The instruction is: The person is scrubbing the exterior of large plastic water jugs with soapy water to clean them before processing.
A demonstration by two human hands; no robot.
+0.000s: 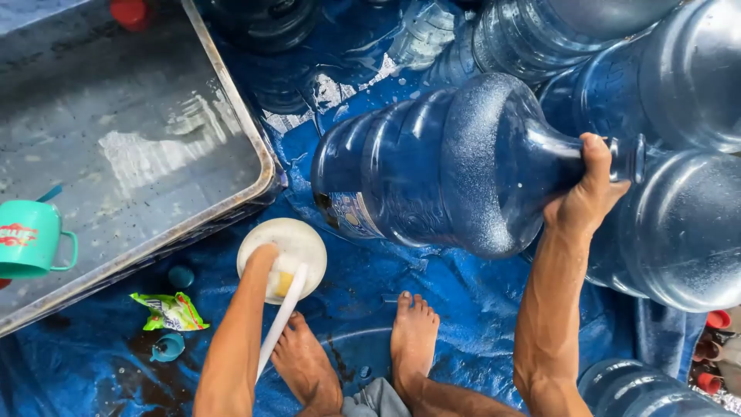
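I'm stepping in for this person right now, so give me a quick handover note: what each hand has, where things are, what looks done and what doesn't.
Right hand: gripped around the neck of a large blue water jug, held tilted on its side above the blue tarp; droplets or suds coat its shoulder.
Left hand: reaching into a white bowl on the tarp, at a yellow sponge, with a white stick-like handle alongside; its grip is unclear.
Nearby: water-filled metal tray with a teal mug at left; more blue jugs on the right.
Done: the jug is wet.
Left: whether any jug is finished cannot be told.
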